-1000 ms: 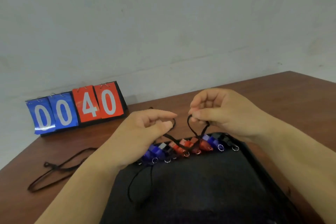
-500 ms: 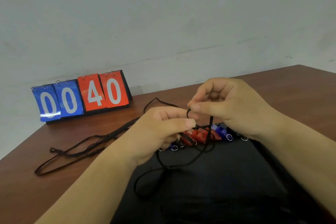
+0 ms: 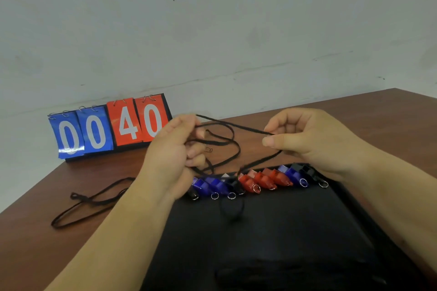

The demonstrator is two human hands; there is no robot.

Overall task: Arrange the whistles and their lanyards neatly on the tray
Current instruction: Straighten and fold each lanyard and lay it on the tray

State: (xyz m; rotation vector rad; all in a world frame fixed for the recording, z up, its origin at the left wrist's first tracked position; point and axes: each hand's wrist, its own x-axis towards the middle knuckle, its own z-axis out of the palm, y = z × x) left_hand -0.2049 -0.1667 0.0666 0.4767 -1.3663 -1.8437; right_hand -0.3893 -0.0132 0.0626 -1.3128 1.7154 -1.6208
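Both hands have drawn apart since the earlier frames, stretching a black lanyard [image 3: 248,128] between them above the far edge of the tray [image 3: 295,231]. The left hand [image 3: 172,158] has its fingers [image 3: 195,152] curled round gathered loops of the cord, and the right hand [image 3: 316,139] pinches it. The cord seems to lead down to a red whistle [image 3: 248,182] in the row of whistles [image 3: 279,178] along that edge. A second lanyard [image 3: 92,201] lies on the worktop [image 3: 378,120], near its left edge.

Whistles [image 3: 257,181] in a row on tray's [image 3: 283,243] far edge, loose lanyard [image 3: 89,201] left, scoreboard [image 3: 108,129] behind.
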